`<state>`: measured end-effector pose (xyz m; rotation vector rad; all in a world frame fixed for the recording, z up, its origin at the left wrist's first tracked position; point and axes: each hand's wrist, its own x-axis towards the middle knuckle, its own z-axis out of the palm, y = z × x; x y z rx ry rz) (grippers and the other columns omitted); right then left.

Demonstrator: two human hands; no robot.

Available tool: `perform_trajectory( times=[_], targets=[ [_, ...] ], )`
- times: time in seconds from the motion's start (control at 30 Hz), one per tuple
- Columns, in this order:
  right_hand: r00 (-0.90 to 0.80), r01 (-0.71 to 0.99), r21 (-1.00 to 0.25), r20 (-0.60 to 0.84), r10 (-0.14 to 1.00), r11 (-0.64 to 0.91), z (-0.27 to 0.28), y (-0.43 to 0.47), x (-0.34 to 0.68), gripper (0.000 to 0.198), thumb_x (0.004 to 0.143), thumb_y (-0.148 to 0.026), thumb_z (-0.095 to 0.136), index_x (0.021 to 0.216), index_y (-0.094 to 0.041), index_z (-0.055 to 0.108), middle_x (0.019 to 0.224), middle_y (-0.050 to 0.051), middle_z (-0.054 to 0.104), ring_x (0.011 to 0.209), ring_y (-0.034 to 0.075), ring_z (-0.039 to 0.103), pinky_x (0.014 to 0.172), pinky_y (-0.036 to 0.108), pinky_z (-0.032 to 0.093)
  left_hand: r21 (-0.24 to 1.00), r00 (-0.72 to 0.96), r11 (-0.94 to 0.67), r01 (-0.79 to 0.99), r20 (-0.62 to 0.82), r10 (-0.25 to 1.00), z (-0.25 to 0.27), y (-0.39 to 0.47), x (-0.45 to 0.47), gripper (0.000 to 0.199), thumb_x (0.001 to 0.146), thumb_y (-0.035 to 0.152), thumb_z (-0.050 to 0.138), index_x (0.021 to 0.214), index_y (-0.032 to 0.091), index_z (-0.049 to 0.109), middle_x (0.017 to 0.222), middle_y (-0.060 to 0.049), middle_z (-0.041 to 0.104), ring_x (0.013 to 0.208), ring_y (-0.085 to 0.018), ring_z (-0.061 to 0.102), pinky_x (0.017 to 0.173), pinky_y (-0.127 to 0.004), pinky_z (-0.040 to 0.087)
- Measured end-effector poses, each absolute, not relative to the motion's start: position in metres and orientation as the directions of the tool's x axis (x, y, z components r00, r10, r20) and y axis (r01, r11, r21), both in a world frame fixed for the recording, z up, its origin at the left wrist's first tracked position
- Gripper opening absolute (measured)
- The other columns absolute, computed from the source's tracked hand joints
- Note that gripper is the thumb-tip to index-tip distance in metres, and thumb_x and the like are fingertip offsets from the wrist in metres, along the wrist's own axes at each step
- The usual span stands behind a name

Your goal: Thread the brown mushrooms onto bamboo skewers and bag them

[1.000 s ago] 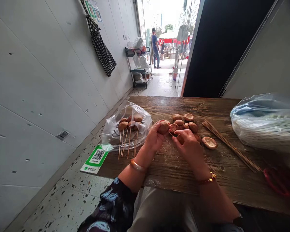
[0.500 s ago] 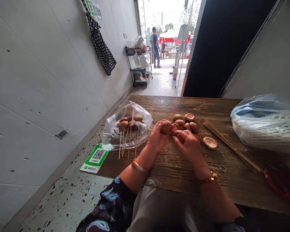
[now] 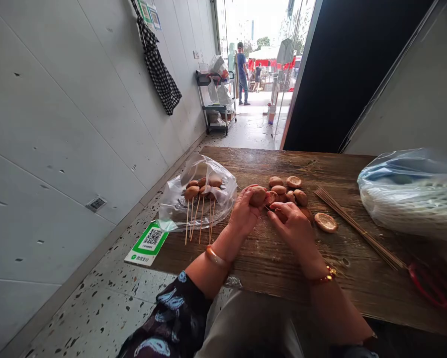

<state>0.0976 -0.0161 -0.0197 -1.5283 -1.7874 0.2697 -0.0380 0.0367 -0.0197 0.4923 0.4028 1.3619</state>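
Brown mushroom cap (image 3: 258, 197) sits in the grip of my left hand (image 3: 244, 211), its rounded side facing me. Close beside it, my right hand (image 3: 289, 221) has its fingers pinched together; a thin dark bit shows at the fingertips, too small to name. A pile of loose mushrooms (image 3: 300, 198) lies just beyond my hands, partly hidden by them. One mushroom (image 3: 325, 223) rests underside up to the right of my right hand. On the left, several skewered mushrooms (image 3: 192, 192) lie in a clear plastic bag (image 3: 223, 211), their sticks pointing toward me.
A bundle of thin bamboo skewers (image 3: 357, 226) lies on the wooden table (image 3: 253, 266). Red-handled scissors (image 3: 428, 288) and a bulky plastic bag with white netting (image 3: 402, 199) are at the right. A green QR code card (image 3: 146, 243) lies at the left corner.
The view has shifted slightly. Both hands stay close together at the mushroom, with only a small movement of the fingers; the mushroom remains in my left hand.
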Motion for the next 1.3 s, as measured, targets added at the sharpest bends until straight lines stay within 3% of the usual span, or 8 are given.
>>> perform_trajectory(
  times=[0.97,1.3],
  targets=[
    [-0.012,0.760,-0.586,0.420,0.908,0.281,-0.022,-0.015,0.098,0.035,0.090,-0.044,0.053,0.110,-0.021,0.069,0.106,0.010,0.065,0.090,0.025,0.064,0.079,0.037,0.050,0.631,0.164,0.096,-0.770,0.050,0.985,-0.020,0.028,-0.029,0.024,0.081,0.028,0.067,0.100,0.017,0.058,0.091,-0.005,0.069,0.082,-0.017,0.067,0.088,-0.037,0.048],
    [-0.028,0.675,-0.654,0.437,0.899,0.340,-0.024,-0.013,0.099,0.027,0.089,-0.040,0.055,0.105,-0.022,0.068,0.107,0.010,0.065,0.092,0.025,0.064,0.083,0.039,0.051,0.654,0.176,0.066,-0.753,0.104,0.979,-0.022,0.022,-0.023,0.025,0.081,0.032,0.068,0.100,0.018,0.058,0.094,-0.004,0.068,0.085,-0.017,0.066,0.085,-0.033,0.047]
  ],
)
